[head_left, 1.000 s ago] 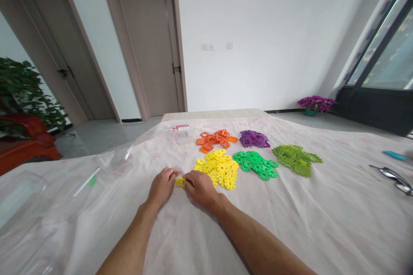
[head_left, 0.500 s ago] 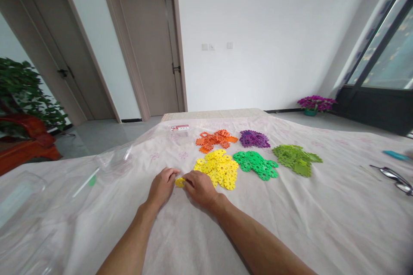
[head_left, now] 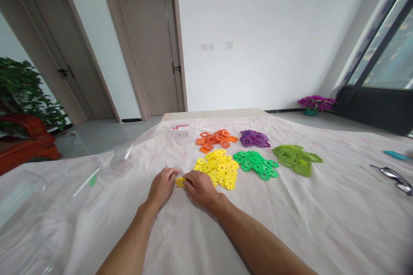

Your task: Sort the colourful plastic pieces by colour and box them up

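A yellow snowflake-shaped plastic disc (head_left: 180, 182) lies low over the cloth between my hands. My right hand (head_left: 201, 189) has its thumb and fingers closed on the disc's right edge. On the other side, my left hand (head_left: 163, 185) rests on the cloth with its fingers bent together, close by the disc's left edge; what its fingertips hold, if anything, is hidden. Just beyond my right hand spreads a heap of yellow snowflake discs (head_left: 222, 167). Green discs (head_left: 256, 164) form another heap to its right.
Farther back are heaps of orange pieces (head_left: 217, 139) and purple pieces (head_left: 254, 138), with light green pieces (head_left: 295, 159) to the right. Clear plastic containers (head_left: 109, 159) stand at left. Glasses (head_left: 395, 178) and a blue object (head_left: 396, 154) lie at far right. A labelled clear box (head_left: 180, 128) sits behind.
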The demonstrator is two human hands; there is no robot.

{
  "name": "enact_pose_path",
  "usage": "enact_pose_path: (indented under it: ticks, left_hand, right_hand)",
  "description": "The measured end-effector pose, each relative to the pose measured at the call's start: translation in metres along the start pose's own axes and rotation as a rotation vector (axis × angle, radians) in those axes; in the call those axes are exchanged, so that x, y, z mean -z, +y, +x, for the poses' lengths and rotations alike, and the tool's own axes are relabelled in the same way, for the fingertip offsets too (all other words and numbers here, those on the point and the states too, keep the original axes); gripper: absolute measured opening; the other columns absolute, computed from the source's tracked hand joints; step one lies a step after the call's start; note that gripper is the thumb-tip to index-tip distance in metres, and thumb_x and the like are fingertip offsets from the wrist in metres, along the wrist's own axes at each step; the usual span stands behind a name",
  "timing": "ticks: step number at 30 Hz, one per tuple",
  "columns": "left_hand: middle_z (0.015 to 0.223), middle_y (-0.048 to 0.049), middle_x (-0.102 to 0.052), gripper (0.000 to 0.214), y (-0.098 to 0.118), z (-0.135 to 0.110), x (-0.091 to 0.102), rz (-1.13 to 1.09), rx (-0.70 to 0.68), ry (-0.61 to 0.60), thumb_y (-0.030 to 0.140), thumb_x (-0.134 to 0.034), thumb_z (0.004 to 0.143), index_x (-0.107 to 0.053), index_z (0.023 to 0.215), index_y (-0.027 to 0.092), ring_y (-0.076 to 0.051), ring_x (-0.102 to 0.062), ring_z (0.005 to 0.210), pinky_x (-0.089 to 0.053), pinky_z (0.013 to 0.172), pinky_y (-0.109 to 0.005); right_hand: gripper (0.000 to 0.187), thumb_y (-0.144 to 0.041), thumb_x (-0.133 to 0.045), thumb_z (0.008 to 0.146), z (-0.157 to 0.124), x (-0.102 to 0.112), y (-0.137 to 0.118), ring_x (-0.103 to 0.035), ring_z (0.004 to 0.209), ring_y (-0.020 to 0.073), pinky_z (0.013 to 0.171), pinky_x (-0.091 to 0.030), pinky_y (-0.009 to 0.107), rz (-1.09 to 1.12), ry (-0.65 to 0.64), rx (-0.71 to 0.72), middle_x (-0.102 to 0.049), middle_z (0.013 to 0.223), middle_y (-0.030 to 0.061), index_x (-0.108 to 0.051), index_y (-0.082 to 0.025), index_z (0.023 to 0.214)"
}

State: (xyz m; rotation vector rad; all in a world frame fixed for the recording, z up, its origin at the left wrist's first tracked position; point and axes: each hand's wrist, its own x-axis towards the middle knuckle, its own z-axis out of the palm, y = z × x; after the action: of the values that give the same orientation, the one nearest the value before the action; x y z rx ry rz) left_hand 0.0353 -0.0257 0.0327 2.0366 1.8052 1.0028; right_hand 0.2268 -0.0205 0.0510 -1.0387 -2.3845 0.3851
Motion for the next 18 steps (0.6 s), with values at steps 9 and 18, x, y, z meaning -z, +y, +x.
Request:
enact_pose_path:
  ticks: [9,18]
  left_hand:
    - [0.103,-0.0044,-0.072,0.029,-0.001,-0.001,0.0,-0.008,-0.017,0.01,0.017,-0.046,0.09,-0.073,0.101,0.021,-0.017,-0.065,0.097,-0.047,0.089,-0.029]
    - [0.104,-0.0049,-0.071,0.03,-0.001,-0.001,0.0,-0.053,0.022,-0.008,0.015,-0.045,0.089,-0.072,0.1,0.02,-0.018,-0.065,0.097,-0.047,0.09,-0.03]
  right_hand:
    - [0.022,-0.022,-0.05,0.097,-0.003,0.009,0.009,-0.063,0.091,0.0155,0.078,-0.042,0.023,0.024,0.093,-0.029,-0.071,0.097,0.0037,-0.07,-0.022,0.106]
    - [0.021,-0.026,-0.052,0.094,0.01,0.046,0.042,-0.065,0.088,0.0172,0.079,-0.044,0.026,0.093,0.397,-0.207,-0.072,0.096,0.0035,-0.07,-0.022,0.102]
